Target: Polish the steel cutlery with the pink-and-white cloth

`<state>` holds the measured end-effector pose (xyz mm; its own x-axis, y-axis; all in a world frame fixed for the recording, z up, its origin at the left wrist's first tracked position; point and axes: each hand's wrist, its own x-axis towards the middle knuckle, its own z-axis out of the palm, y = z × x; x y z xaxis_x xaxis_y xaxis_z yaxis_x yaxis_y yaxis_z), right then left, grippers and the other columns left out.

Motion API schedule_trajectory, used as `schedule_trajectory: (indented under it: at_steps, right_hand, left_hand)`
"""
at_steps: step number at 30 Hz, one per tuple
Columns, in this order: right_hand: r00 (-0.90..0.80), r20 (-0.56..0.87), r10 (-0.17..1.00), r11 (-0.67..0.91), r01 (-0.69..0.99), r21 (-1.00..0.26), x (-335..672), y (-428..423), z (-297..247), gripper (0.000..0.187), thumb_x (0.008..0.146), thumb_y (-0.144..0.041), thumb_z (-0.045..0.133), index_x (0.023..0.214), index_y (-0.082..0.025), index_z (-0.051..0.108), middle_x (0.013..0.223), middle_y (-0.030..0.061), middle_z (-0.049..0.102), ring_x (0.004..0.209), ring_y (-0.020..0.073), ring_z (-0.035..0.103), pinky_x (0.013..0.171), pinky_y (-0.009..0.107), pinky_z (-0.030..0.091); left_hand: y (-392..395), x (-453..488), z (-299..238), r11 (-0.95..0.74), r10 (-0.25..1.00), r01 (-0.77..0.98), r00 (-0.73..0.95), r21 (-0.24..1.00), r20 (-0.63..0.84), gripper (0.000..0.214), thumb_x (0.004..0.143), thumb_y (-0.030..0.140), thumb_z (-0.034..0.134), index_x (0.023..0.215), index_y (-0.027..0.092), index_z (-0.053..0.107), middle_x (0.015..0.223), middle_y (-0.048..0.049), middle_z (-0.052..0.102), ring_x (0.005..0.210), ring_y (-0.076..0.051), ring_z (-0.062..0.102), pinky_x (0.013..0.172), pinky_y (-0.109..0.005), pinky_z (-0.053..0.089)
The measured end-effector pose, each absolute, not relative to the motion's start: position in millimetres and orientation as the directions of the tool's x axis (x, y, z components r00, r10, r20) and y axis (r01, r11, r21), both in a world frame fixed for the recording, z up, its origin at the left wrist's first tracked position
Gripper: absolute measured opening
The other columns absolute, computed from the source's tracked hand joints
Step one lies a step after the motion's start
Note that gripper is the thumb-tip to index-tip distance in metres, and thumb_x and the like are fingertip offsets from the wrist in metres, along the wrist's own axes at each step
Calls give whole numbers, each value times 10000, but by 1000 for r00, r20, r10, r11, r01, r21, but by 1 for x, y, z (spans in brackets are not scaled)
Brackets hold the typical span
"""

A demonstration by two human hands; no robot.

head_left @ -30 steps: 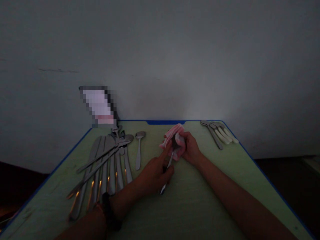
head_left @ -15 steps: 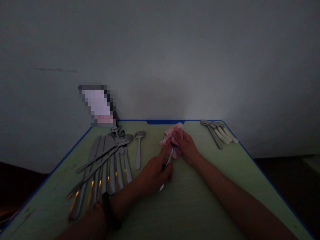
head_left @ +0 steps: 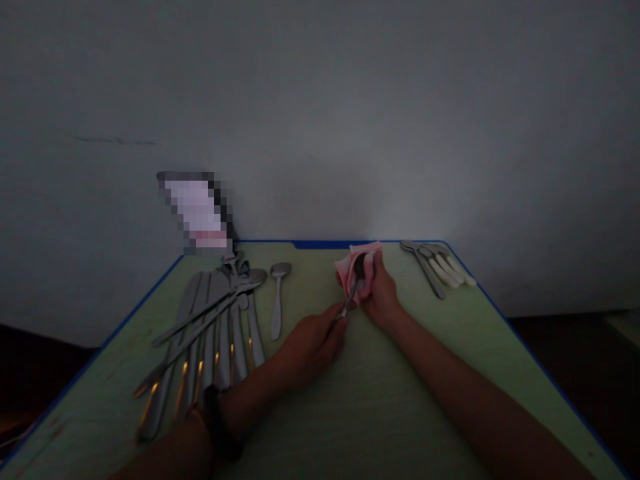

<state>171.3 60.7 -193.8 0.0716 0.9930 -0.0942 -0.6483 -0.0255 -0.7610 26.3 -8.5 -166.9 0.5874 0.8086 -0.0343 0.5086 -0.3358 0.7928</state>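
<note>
Over the table (head_left: 350, 420), left fingers (head_left: 331, 321) pinching spoon (head_left: 360, 268), right fingers (head_left: 379, 268) cupping pink cloth (head_left: 369, 275)

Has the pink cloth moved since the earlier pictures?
Yes, to the right: the pink cloth now reaches clearly past the right end of the thick blue strip.

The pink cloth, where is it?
In the head view, the pink cloth is just right of centre, in the right hand, at the bowl end of the spoon that the left hand holds.

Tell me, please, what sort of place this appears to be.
Perhaps a room in a home: a blue-edged table by a plain, marked wall, with knives and spoons laid out on it.
</note>
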Motion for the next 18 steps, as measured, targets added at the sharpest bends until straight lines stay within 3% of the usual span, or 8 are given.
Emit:
schedule_trajectory:
  at_steps: [3, 6, 12, 18]
  right_hand:
    - [4, -110, 994, -70, -749, -659, 171, 58, -188, 243, 738, -409, 550, 765, -174, 606, 705, 9, 649, 611, 122, 574, 521, 229, 448]
    - [-9, -93, 996, -73, -696, -714, 171, 57, -189, 116, 657, -249, 633, 727, -161, 605, 645, -23, 622, 560, 93, 533, 517, 205, 425]
    - [3, -40, 999, -29, -612, -791, 173, 55, -193, 241, 612, -215, 715, 823, -167, 609, 753, -8, 653, 656, 105, 565, 647, 243, 451]
    - [21, -106, 994, -70, -621, -781, 175, 56, -190, 185, 578, -160, 698, 738, -147, 606, 652, -14, 633, 553, 103, 549, 548, 239, 447]
  left_hand:
    - [-7, 26, -169, -328, 833, 499, 553, 802, -4, 282, 932, 333, 281, 986, 160, 497, 636, 29, 525, 564, -117, 502, 567, -227, 374]
    - [-6, 26, -171, -296, 846, 479, 533, 826, -6, 280, 933, 337, 275, 962, 160, 490, 613, 37, 502, 543, -116, 490, 559, -229, 370]
    - [-6, 25, -171, -323, 851, 502, 525, 803, 15, 310, 932, 326, 279, 1056, 147, 499, 681, 9, 537, 602, -132, 507, 605, -245, 382]
    - [-5, 25, -170, -324, 853, 531, 522, 783, -1, 376, 932, 322, 276, 1213, 159, 464, 658, 14, 534, 589, -135, 506, 585, -241, 376]
